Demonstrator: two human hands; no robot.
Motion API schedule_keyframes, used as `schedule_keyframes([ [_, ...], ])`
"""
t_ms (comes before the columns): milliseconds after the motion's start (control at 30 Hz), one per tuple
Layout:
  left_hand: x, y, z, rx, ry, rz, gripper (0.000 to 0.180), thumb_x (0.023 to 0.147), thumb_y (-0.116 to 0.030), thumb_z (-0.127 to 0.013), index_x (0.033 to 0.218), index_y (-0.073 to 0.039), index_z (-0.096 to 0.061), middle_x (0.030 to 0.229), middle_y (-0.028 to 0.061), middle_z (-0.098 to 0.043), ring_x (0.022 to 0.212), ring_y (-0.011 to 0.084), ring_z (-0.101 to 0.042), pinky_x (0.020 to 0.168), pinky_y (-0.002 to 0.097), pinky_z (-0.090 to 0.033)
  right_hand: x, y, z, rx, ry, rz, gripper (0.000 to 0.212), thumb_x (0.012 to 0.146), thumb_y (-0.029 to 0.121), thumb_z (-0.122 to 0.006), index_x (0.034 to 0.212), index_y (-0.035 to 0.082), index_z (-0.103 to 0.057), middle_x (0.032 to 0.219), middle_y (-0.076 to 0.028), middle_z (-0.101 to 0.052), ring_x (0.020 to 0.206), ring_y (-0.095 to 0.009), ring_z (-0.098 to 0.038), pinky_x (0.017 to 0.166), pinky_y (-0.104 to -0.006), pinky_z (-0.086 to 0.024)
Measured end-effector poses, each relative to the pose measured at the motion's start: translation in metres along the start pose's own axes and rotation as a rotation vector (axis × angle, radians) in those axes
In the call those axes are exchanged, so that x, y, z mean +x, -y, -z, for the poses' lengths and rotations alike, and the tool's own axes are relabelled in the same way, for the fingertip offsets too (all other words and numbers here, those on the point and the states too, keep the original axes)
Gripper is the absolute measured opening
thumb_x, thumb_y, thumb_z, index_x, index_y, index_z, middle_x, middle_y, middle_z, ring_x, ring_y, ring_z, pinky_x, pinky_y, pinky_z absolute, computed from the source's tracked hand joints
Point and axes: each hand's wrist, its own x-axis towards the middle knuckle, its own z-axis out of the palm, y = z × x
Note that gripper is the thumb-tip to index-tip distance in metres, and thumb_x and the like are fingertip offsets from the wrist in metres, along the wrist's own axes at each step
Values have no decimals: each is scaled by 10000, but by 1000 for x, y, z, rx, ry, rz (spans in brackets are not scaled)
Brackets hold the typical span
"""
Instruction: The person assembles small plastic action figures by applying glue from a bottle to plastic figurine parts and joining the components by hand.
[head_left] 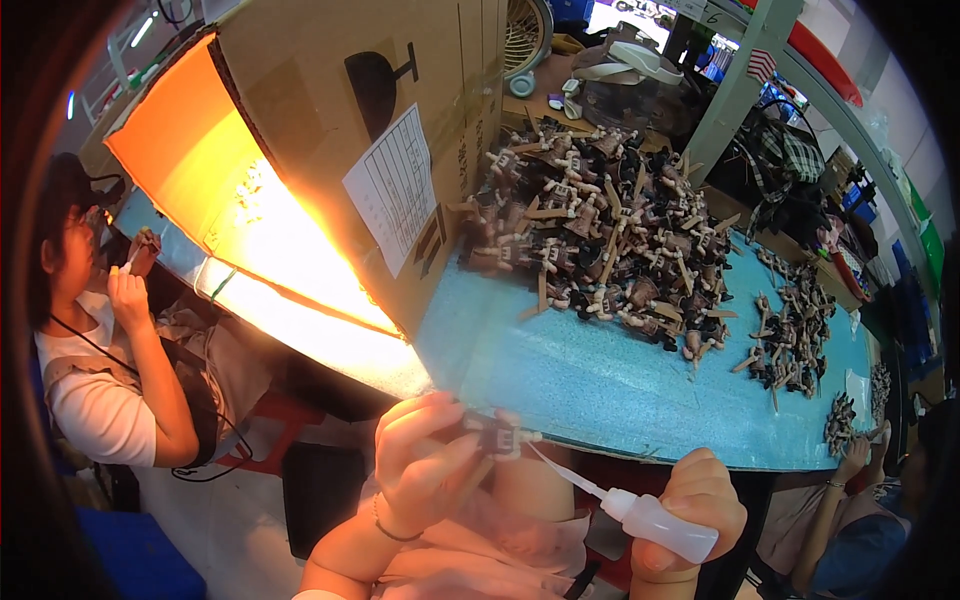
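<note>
We identify the squeeze bottle (662, 527) as translucent white and the small figure (500, 437) as brown and cream. We note a light blue tabletop (600, 390), brown, cream and black piled figures (610, 235), a brown carton (290, 80) with black markings, and black-and-white plaid cloth (797, 155).

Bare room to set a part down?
Bare: near strip of the blue tabletop, from the brown cardboard box rightward, in front of the large heap of brown and pale figures. Crowded: that heap and the smaller figure pile right of it.
</note>
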Motion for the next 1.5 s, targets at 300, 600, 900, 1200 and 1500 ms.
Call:
schedule_keyframes([
  [300,-2,-2,2,-43,64,47,476,621,32,-770,982,-131,-505,1081,122,-470,1005,308,-522,826,385,-478,-1,-4,-1,10,0,39,538,725,583,-639,812,81,-465,647,12,-427,541,-121,-395,510,-269,-297],
  [600,-1,-3,3,-53,78,66,483,613,68,-756,978,-131,-510,1090,118,-463,1014,306,-520,833,392,-478,-9,-6,-7,-13,-133,4,549,714,592,-642,797,77,-471,632,11,-429,541,-119,-401,504,-269,-293],
  [900,4,0,-3,-114,-14,51,438,588,27,-779,937,-85,-540,1064,134,-501,843,243,-579,723,327,-522,-11,-6,-9,12,-230,29,566,715,607,-630,786,73,-455,625,2,-428,530,-119,-390,495,-259,-277],
  [1200,0,2,-4,-326,-2,183,356,661,63,-734,924,-46,-520,1094,172,-497,809,227,-628,687,312,-545,-13,-5,-11,29,-185,-35,574,707,620,-621,776,82,-435,622,6,-414,522,-114,-369,495,-258,-272],
  [1500,-6,-5,-7,-825,25,522,300,737,127,-622,946,-21,-465,1144,170,-431,960,240,-583,802,350,-549,-11,-8,-11,55,-208,-40,575,701,609,-637,808,77,-449,637,3,-433,536,-123,-400,503,-264,-294],
])
